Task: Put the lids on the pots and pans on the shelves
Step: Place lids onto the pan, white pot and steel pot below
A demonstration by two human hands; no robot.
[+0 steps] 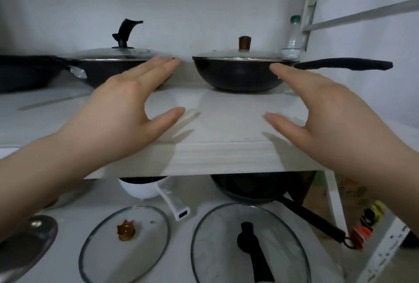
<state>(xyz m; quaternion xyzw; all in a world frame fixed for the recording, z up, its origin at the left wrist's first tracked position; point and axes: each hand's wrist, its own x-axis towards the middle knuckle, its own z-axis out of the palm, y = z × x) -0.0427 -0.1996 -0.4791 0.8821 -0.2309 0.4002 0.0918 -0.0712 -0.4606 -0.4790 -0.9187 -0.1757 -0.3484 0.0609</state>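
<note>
While I reach out over the white upper shelf [226,110], both of my hands are wide open and hold nothing. My left hand [120,110] has its fingers flat and together, and its fingertips are close to the black pan on the left [97,71]. My right hand [322,110] points at the black pan on the right [238,74], with its fingertips just beside the side of the pan. I cannot tell if either hand is touching a pan.

Both pans on the upper shelf have lids on. The left pan wears a glass lid with a tall black handle [125,33]. The right pan wears a glass lid with a brown knob [244,43], and its long black handle [344,65] sticks out to the right. Behind it stands a clear bottle with a green cap [293,37]. At the far left, 1 more dark pan [22,74] shows in part.

Under the shelf, on the lower shelf, sit a white pan [141,188] and a black pan [254,188], both with no lids. In front of them, 2 glass lids lie flat on the lower shelf [186,237]. The lid with the brown knob [125,244] is near the white pan. The lid with the black handle [248,244] is near the black pan. A shiny metal lid [22,242] lies at the bottom left, by my left arm.
</note>
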